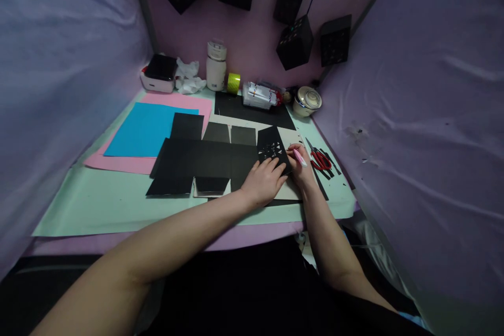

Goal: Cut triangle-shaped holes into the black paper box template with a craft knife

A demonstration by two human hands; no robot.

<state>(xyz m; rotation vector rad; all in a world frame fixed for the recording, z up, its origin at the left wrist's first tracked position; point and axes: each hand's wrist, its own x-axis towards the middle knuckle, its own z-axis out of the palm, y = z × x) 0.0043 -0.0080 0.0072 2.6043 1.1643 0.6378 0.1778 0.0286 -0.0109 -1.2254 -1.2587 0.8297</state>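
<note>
A large sheet of black card with flaps, like an unfolded box, lies on the table. Its right-hand panel has a cluster of small cut-out shapes. My left hand rests on this panel with fingers stretched out, just below the cut-outs. At the panel's right edge, my right hand is closed around a pink pen-shaped tool with a whitish end. The tool's tip is hidden behind my fingers. Red-handled scissors lie right of my right hand, among black card scraps.
Blue card lies over pink sheets at left. Along the back stand a white device, crumpled tissue, a white bottle, yellow tape, a clear box and a lidded pot. Black cubes hang above.
</note>
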